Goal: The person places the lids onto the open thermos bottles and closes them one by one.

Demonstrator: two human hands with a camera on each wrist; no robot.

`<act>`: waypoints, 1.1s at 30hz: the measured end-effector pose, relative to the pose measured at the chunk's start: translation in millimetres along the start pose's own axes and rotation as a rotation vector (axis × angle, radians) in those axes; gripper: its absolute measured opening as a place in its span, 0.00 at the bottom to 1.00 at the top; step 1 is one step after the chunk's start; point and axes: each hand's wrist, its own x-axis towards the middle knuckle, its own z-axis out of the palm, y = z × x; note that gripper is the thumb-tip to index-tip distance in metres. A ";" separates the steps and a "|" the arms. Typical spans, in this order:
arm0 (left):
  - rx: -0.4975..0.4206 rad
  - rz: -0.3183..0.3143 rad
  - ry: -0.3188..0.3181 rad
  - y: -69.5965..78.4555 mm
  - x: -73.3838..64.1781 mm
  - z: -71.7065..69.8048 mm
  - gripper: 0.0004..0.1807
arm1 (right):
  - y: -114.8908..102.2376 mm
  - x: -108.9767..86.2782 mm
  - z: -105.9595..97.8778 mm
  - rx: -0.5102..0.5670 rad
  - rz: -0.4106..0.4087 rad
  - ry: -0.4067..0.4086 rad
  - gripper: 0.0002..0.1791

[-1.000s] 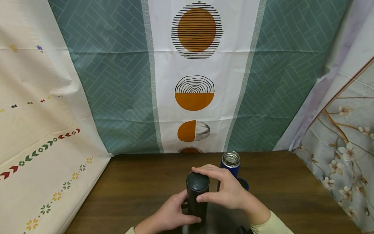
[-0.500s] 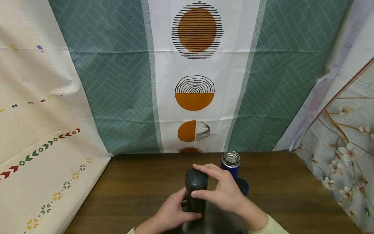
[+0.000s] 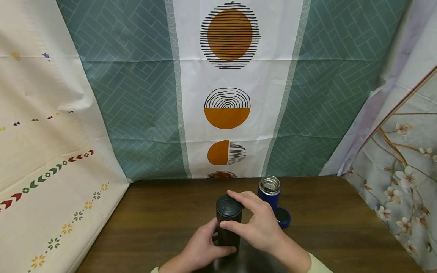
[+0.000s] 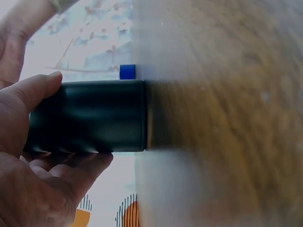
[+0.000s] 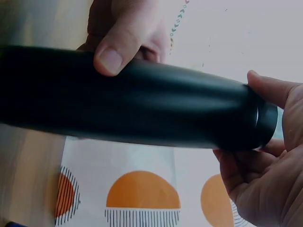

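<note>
A black bottle (image 3: 229, 227) with a black lid (image 3: 229, 206) stands nearly upright between my hands. My left hand (image 3: 201, 244) grips its lower body, thumb on the near side and fingers round the far side, as the left wrist view shows. My right hand (image 3: 261, 223) holds the top, with thumb and fingers on either side of the lid end (image 5: 267, 125). In the left wrist view the bottle's base (image 4: 144, 116) is at the table surface or just above it; I cannot tell which. Fingers hide parts of the lid and body.
Behind my right hand stands an open blue flask (image 3: 269, 191) with a steel mouth. Next to it lies a round blue-rimmed lid (image 3: 283, 217). The wooden table (image 3: 164, 212) ends at patterned cloths (image 3: 143, 113) at the back and on both sides.
Both hands have shifted the black bottle slightly away from me and to the left. More of the blue-rimmed lid shows now. A dark thing by the right sleeve has left the view.
</note>
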 end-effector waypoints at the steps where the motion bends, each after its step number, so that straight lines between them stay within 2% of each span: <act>1: 0.002 0.004 0.002 -0.4 0.0 -0.1 0.40 | 0.4 0.2 -0.4 -0.008 -0.006 -0.005 0.41; 7: -0.002 0.029 0.005 -3.8 -0.1 -0.4 0.39 | 4.9 2.5 -5.5 -0.005 -0.026 -0.088 0.42; 13: -0.036 0.039 -0.032 -6.6 1.0 -2.3 0.39 | 13.9 5.9 -13.0 0.107 -0.029 -0.212 0.42; 19: -0.071 0.013 -0.086 -7.2 0.1 -4.4 0.40 | 23.4 9.5 -20.1 0.196 -0.076 -0.319 0.43; 27: -0.096 0.031 -0.145 -8.6 -1.5 -5.7 0.39 | 30.9 12.3 -20.7 0.282 -0.203 -0.386 0.47; 33: -0.126 0.045 -0.189 -9.8 -0.5 -7.6 0.39 | 32.8 12.3 -21.5 0.304 -0.222 -0.398 0.47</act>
